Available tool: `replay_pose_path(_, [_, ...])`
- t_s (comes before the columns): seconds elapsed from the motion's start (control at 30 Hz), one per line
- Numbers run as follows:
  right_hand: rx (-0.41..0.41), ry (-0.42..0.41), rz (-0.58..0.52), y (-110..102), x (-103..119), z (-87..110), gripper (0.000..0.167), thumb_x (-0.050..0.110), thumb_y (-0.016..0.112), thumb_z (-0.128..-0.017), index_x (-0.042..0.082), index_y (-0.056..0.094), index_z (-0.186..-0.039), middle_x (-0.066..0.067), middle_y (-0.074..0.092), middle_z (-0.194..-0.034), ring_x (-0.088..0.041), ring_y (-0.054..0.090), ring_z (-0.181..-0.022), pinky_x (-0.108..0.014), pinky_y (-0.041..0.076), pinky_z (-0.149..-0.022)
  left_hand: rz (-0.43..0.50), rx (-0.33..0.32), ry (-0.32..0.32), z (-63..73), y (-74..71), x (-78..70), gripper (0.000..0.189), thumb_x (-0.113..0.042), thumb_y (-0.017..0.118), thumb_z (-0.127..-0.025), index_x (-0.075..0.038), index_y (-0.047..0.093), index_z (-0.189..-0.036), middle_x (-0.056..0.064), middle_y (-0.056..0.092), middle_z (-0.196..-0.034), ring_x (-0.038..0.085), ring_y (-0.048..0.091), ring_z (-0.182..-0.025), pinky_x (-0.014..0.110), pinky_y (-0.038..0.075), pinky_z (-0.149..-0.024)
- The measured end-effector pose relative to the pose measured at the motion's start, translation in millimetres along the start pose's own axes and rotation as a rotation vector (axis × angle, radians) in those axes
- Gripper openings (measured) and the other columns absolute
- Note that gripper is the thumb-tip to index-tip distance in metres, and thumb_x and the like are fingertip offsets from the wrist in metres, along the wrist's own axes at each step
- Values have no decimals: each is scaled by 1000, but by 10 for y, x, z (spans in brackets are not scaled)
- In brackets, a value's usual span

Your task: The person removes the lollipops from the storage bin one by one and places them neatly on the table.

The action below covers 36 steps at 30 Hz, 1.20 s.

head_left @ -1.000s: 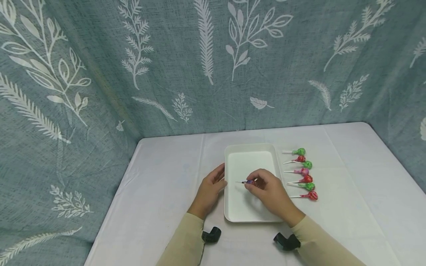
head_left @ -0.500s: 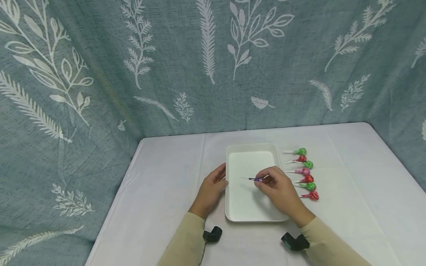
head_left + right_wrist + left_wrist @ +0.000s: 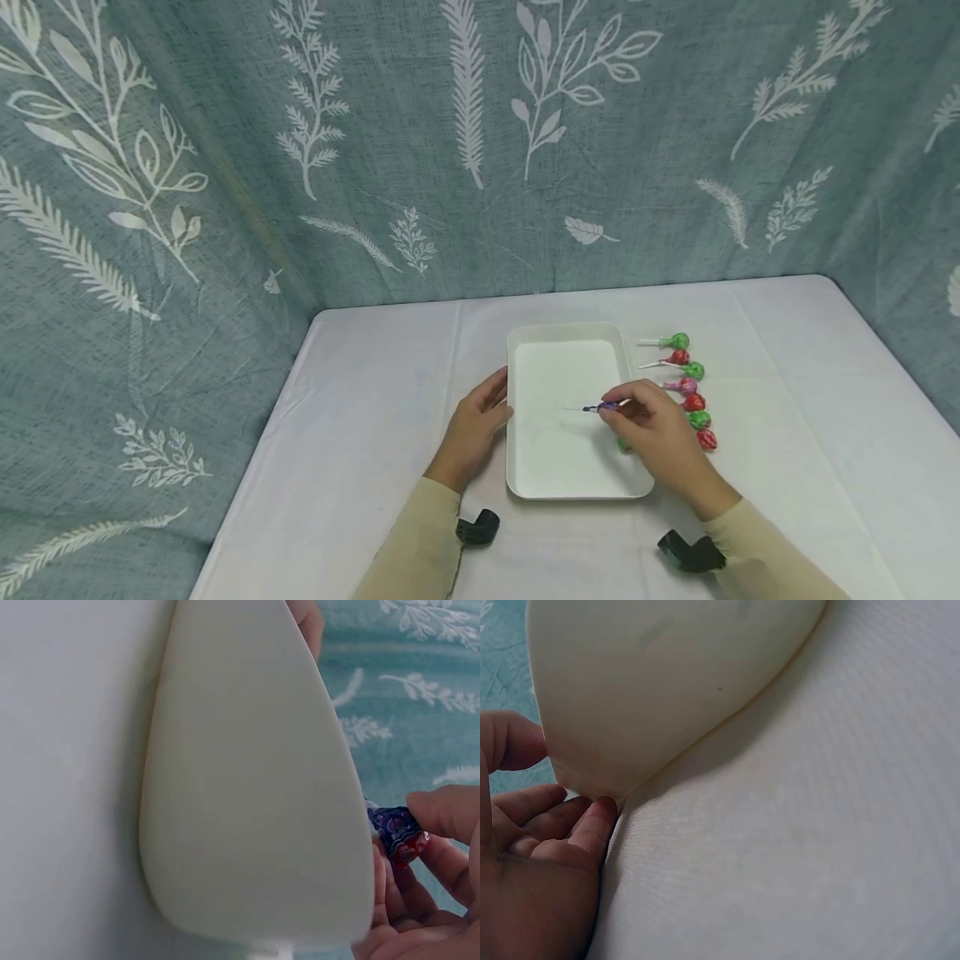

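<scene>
A white rectangular tray [image 3: 567, 493] lies on the table in the head view. My left hand [image 3: 474, 429] holds its left edge, thumb at the rim; in the left wrist view the fingers [image 3: 592, 825] touch the outer wall. Above the tray's right part, my right hand [image 3: 648, 429] pinches a lollipop [image 3: 609, 406] in a dark blue-purple wrapper by its head, the thin white stick pointing left. The right wrist view shows the wrapper [image 3: 395, 829], partly red, between thumb and fingers. A green lollipop head [image 3: 624, 445] peeks out below the right hand, mostly hidden.
Right of the tray runs a column of wrapped lollipops, including a green one [image 3: 678, 341] at the far end, a pink one [image 3: 682, 385] and a red one [image 3: 707, 439] nearest. My right hand covers several of their sticks. A patterned curtain [image 3: 480, 150] rises behind the white tablecloth [image 3: 390, 375].
My right hand has moved right across the tray, carrying the lollipop, and now overlaps the lollipop column's sticks. A green head has come into view beneath it. The left hand and tray stay put.
</scene>
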State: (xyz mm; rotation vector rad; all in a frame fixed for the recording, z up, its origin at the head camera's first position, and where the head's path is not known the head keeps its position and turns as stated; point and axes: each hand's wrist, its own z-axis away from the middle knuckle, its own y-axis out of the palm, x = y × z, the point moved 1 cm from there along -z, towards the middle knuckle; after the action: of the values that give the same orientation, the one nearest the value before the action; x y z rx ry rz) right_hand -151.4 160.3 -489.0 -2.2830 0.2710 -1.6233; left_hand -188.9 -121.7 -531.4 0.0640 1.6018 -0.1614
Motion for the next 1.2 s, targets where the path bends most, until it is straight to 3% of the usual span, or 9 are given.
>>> replay_pose_path(0.2, [-9,32,15,-132,3,54,14,3,77,-101,4,74,-114,-7,68,-112,-19,68,-91,-23,61,-74,-7,-2,0,-13,2,2,64,-1,59,-102,-2,46,-164,10,49,-165,27,47,-151,38,41,-121])
replay_pose_path(0.6, [-69,-11,14,-346,-37,169,16,-5,75,-99,-2,73,-115,-11,70,-114,-11,68,-95,-16,59,-81,-6,-15,-13,3,23,-30,64,-1,59,-101,-4,47,-164,7,50,-165,24,49,-150,36,42,-121])
replay_pose_path(0.83, [-103,-30,29,-438,-86,210,20,-9,76,-97,-4,72,-116,-12,66,-115,-8,66,-96,-15,59,-82,15,-7,2,3,29,-39,63,1,59,-101,-1,47,-163,13,48,-166,30,46,-152,41,39,-123])
replay_pose_path(1.0, [-131,-6,71,-530,-106,252,22,-6,77,-97,-2,73,-118,-11,65,-116,-5,63,-99,-11,56,-84,9,-10,-9,7,29,-45,63,0,59,-102,-2,47,-164,11,48,-165,28,46,-152,40,39,-123])
replay_pose_path(1.2, [-142,43,66,-653,-111,308,21,-4,76,-99,-3,73,-121,-14,66,-120,-4,65,-95,-15,59,-77,-7,-11,-11,16,30,-45,63,-2,59,-103,-2,46,-164,11,48,-166,29,46,-152,42,39,-123])
